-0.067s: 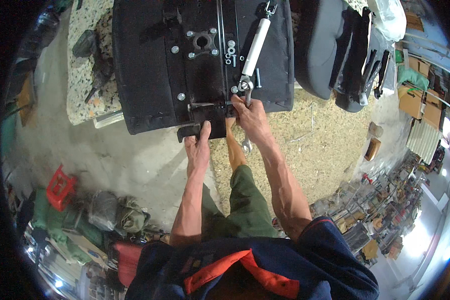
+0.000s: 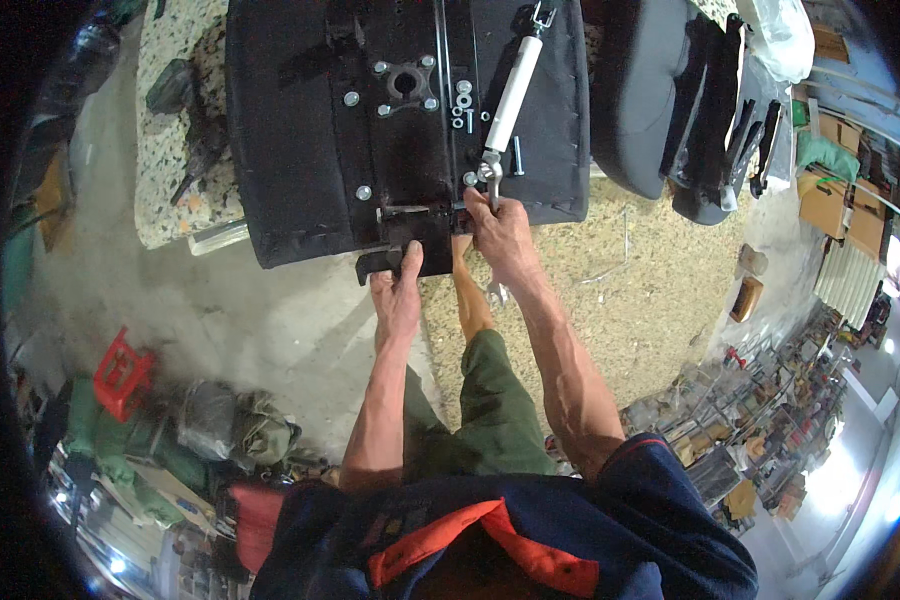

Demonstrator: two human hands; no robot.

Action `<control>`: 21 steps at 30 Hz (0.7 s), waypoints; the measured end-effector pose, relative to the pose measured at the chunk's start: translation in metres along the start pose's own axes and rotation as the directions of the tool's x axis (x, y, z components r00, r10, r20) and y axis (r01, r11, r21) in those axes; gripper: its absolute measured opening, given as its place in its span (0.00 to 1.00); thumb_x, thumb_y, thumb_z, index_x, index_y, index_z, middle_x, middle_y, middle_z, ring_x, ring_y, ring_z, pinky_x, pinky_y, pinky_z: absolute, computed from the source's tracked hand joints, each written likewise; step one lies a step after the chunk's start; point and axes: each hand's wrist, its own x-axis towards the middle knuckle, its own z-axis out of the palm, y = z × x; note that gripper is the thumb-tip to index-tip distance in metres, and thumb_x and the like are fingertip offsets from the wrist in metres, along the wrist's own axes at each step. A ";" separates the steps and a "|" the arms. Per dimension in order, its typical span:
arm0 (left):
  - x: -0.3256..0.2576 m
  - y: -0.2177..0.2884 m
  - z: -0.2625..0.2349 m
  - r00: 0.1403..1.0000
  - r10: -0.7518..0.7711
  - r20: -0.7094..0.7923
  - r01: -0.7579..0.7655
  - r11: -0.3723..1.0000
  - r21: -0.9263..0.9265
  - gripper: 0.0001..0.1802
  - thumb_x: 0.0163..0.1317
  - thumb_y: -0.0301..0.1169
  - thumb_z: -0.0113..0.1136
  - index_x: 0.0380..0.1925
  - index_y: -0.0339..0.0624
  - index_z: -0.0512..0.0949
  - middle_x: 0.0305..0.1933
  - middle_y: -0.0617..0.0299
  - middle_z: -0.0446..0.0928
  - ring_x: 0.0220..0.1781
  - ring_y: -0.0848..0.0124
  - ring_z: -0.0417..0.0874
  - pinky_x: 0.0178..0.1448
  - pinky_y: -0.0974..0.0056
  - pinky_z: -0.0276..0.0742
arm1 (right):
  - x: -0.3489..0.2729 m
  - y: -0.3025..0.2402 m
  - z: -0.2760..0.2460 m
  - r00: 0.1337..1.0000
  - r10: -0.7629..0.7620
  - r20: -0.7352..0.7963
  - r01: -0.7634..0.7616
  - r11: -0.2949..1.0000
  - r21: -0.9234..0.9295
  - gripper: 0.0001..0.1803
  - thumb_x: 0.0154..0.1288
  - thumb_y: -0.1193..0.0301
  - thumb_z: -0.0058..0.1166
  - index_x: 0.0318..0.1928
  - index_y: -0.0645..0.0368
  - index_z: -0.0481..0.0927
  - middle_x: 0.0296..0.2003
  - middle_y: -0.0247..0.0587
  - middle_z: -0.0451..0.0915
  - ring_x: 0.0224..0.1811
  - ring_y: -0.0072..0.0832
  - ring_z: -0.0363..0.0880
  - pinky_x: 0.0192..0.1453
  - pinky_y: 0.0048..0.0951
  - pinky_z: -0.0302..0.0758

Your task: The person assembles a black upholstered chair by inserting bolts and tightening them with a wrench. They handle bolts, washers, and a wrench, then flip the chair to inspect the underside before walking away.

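Note:
An upholstered black seat panel (image 2: 290,160) lies underside up before me, a black metal channel running down its middle. My left hand (image 2: 397,298) is closed on a black metal bracket (image 2: 435,262) at its near edge, thumb on top. In my closed right hand (image 2: 508,240) is a combination wrench (image 2: 495,193); its upper end is by a bolt head and the lower end of a white gas strut (image 2: 514,95), and its other end shows below my wrist. Whether the wrench sits on a bolt, I cannot tell. A bolted flange (image 2: 406,86) is on the channel.
Loose nuts and washers (image 2: 458,112) and a long bolt (image 2: 517,156) lie on the panel. A grey-black cushion (image 2: 640,100) and black metal arms (image 2: 750,150) stand at right. Speckled stone (image 2: 170,215) shows at left. A red stool (image 2: 120,375) is on the floor.
The wrench has swung slightly, its lower end shifting a little to the right. My left hand stays on the bracket.

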 end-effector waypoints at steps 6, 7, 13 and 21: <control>0.010 -0.005 -0.001 0.998 -0.033 0.050 0.031 0.999 0.041 0.21 0.70 0.45 0.67 0.47 0.38 0.84 0.49 0.64 0.82 0.51 0.74 0.78 0.56 0.63 0.71 | 0.005 -0.007 -0.011 0.998 0.003 0.068 -0.006 0.999 0.049 0.22 0.75 0.58 0.59 0.32 0.68 0.83 0.20 0.30 0.75 0.25 0.19 0.70 0.29 0.32 0.69; 0.010 -0.005 0.000 0.999 -0.030 0.028 0.029 0.999 0.039 0.21 0.69 0.46 0.67 0.47 0.38 0.84 0.49 0.64 0.82 0.51 0.74 0.77 0.57 0.62 0.71 | 0.005 -0.006 -0.013 0.996 -0.051 0.076 0.042 0.993 0.113 0.21 0.75 0.60 0.60 0.33 0.68 0.83 0.21 0.30 0.75 0.25 0.19 0.70 0.29 0.32 0.69; 0.002 -0.001 0.004 0.998 -0.016 -0.057 0.020 0.996 0.082 0.22 0.69 0.47 0.67 0.48 0.37 0.84 0.45 0.64 0.82 0.49 0.72 0.77 0.57 0.60 0.72 | 0.013 0.000 -0.004 0.998 -0.055 0.033 0.057 0.996 -0.070 0.16 0.76 0.63 0.60 0.37 0.65 0.83 0.23 0.25 0.72 0.22 0.12 0.63 0.23 0.23 0.60; 0.012 -0.019 0.001 0.998 0.063 -0.005 -0.063 0.997 -0.045 0.22 0.68 0.48 0.68 0.46 0.40 0.85 0.44 0.66 0.83 0.48 0.73 0.78 0.55 0.61 0.73 | 0.008 -0.013 -0.014 0.991 0.068 0.111 -0.076 0.995 0.071 0.16 0.75 0.63 0.61 0.35 0.65 0.82 0.23 0.26 0.72 0.20 0.13 0.62 0.22 0.22 0.58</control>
